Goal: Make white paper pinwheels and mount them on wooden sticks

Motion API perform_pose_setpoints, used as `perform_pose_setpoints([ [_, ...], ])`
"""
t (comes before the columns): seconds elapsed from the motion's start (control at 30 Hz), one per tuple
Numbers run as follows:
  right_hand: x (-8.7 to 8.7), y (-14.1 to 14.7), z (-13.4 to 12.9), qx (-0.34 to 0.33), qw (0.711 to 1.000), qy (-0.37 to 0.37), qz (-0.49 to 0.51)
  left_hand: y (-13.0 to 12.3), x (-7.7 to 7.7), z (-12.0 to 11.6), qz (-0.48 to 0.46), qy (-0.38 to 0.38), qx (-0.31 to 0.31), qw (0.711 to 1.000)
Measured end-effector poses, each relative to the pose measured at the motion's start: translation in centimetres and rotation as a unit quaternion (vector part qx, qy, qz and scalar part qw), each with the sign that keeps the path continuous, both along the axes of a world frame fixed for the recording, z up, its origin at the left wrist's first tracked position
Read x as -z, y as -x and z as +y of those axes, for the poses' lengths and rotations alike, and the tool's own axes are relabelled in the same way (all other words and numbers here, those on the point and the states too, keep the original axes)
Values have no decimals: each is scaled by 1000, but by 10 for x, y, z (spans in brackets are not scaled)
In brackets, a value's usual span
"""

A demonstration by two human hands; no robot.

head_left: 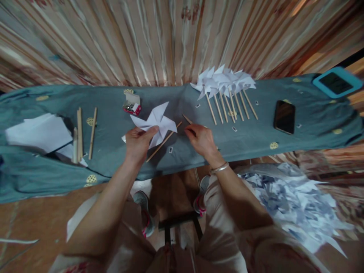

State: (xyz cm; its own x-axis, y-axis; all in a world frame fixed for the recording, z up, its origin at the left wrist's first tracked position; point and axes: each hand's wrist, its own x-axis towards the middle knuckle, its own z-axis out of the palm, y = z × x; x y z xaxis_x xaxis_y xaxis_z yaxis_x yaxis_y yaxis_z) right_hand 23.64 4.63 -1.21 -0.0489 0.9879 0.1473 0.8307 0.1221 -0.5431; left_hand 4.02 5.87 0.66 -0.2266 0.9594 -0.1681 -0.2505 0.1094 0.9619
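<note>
A white paper pinwheel (159, 123) with pointed blades is pinched between the thumb and fingers of my left hand (139, 140). Below and beside it, a thin wooden stick (159, 147) lies slanted on the cloth. My right hand (201, 139) is closed to the right of the pinwheel, with its fingertips pressed together; whatever they hold, if anything, is too small to make out. A pointed wooden piece (187, 118) shows just beyond those fingers. An open small box (132, 104) with metal bits sits behind my left hand.
Finished pinwheels on sticks (224, 81) lie at the back right. A phone (284, 116) and a blue-framed device (337, 82) are farther right. White paper sheets (38, 132) and loose sticks (93, 132) lie left on the green cloth (250, 140). Paper pieces (295, 204) are heaped lower right.
</note>
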Motion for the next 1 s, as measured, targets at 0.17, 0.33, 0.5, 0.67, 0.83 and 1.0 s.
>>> perform_pose_setpoints([
  [0.17,3,4,5,-9,999,12,-48,1,1,-2,28,-4,22,999],
  [0.33,5,3,4,-32,997,17,-68,2,5,-4,37,-4,41,998],
  [0.5,3,6,3,-59,995,22,-75,1,1,-6,38,4,39,998],
  [0.67,-5,12,-2,-74,989,41,-119,0,-3,-7,36,11,32,999],
  [0.83,-7,13,-6,-76,988,45,-125,0,-4,-8,24,15,31,999],
  [1.0,-6,-6,-3,14,992,-21,124,-2,-5,-9,14,18,31,999],
])
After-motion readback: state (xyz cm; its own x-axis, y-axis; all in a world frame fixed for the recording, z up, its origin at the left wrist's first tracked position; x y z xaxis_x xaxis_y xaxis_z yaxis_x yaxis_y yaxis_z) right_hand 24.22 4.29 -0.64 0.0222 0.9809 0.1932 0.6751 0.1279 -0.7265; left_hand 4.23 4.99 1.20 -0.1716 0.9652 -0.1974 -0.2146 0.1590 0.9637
